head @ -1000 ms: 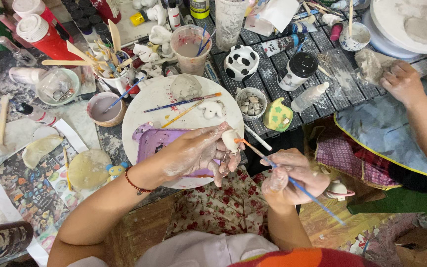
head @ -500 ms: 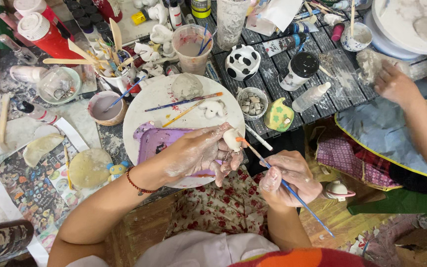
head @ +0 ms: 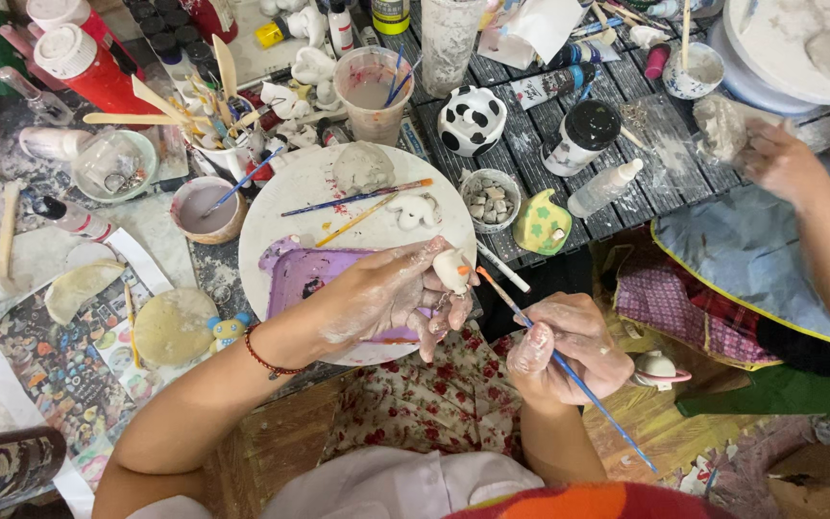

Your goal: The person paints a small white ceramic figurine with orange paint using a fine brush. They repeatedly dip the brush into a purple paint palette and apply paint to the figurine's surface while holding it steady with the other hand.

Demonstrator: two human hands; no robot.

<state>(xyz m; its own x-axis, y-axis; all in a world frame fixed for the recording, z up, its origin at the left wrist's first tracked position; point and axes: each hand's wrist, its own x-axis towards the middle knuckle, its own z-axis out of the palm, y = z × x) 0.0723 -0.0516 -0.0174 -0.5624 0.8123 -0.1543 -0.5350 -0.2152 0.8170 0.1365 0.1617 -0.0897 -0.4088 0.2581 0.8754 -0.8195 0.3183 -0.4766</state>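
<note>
Purple tray (head: 319, 274) partly hidden under left hand (head: 377, 298); co-worker's arm (head: 818, 231) cut off at 3 o'clock edge; small figure (head: 452, 269) details too small to tell.

I see my left hand (head: 386, 298) over the near edge of the round board (head: 309, 187), pinching a small figurine (head: 451, 270) at its right rim; my right hand (head: 569, 348) sits just right of it and nearer to me, its brush (head: 569, 370) tip close to the figurine; a flat tray (head: 309, 274) lies on the board under my left hand; two brushes (head: 357, 199) lie on the board behind it; a bowl of pebbles (head: 490, 200) stands right of the board; a spotted pot (head: 471, 120) stands behind that bowl; another person's hand (head: 780, 159) is far right.
</note>
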